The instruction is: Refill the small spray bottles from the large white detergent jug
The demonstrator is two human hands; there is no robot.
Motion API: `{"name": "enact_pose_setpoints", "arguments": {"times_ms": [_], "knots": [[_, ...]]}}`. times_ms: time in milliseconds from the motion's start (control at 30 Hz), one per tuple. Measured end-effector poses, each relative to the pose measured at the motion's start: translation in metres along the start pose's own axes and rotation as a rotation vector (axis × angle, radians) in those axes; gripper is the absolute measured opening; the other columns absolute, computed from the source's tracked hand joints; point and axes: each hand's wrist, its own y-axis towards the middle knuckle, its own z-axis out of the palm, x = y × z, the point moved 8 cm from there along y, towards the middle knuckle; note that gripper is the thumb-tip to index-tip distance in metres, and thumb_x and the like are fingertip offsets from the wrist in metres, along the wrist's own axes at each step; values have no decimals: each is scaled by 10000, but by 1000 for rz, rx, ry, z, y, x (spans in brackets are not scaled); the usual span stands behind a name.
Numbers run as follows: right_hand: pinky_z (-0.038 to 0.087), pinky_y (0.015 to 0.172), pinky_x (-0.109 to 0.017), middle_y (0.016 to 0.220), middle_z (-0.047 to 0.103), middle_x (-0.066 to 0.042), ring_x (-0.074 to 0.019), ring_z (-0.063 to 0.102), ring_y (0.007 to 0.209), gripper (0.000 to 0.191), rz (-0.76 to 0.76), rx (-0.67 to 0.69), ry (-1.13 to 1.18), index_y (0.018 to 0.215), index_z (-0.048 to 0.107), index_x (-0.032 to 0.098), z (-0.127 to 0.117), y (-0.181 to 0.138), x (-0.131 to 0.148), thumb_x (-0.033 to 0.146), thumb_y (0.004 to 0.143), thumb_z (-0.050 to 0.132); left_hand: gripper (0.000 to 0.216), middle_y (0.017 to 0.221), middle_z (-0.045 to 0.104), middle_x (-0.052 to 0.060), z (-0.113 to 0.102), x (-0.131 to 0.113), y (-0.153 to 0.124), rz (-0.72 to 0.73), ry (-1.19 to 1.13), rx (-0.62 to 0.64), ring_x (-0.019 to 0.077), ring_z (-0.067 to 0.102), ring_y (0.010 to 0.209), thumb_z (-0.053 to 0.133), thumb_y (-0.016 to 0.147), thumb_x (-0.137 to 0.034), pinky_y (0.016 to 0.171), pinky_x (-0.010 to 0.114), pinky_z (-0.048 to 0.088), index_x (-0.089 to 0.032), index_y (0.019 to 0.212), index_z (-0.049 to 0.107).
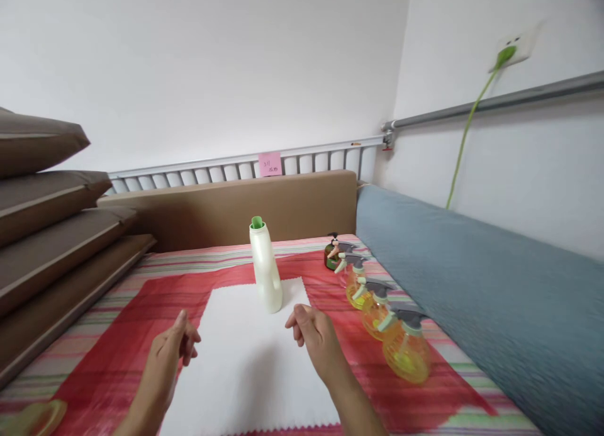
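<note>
A white plastic bottle (266, 269) with a green cap stands upright at the far edge of a white cloth (245, 367) laid over a red sheet. My left hand (173, 351) hovers over the cloth's left side, fingers loosely curled, nothing in it. My right hand (312, 335) hovers just right of and in front of the bottle, fingers curled inward, not touching it and holding nothing I can see.
Several yellow spray bottles (377, 307) with grey triggers line the right side beside a blue cushion (472, 297). Brown cushions (51, 228) are stacked at left. A tan headboard (226, 209) closes the far side. A green cable (467, 128) hangs from a wall socket.
</note>
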Motion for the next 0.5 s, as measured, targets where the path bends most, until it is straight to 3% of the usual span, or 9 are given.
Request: {"name": "enact_pose_setpoints", "arguments": {"times_ms": [167,300,400,500], "knots": [[364,518,-249,584,494,0,-133,483,547,481,-163,100,-2,739,608,183,3,-25,50,550,869,326,514,464,459,8,-10,-61,-34,206,-21,5,145,426,476,376,803,-568,482,277,371,-172,552,585],[369,527,-272,604,518,-14,-150,491,544,533,-339,99,47,788,636,210,-1,-48,89,626,836,306,520,536,512,45,-24,-110,-79,423,41,-134,208,481,574,413,706,-671,531,338,418,-216,661,660],[368,526,-273,600,515,-15,-147,487,534,554,-354,84,69,789,640,208,-1,-51,91,632,837,287,525,542,507,50,-28,-114,-89,436,65,-179,233,498,613,394,703,-683,559,364,439,-240,693,675],[376,523,-268,609,526,-22,-148,503,547,557,-313,102,56,791,641,195,2,-49,84,613,851,279,514,510,487,32,-33,-93,-78,409,128,-175,201,459,540,376,729,-662,553,363,444,-244,685,672]]}}
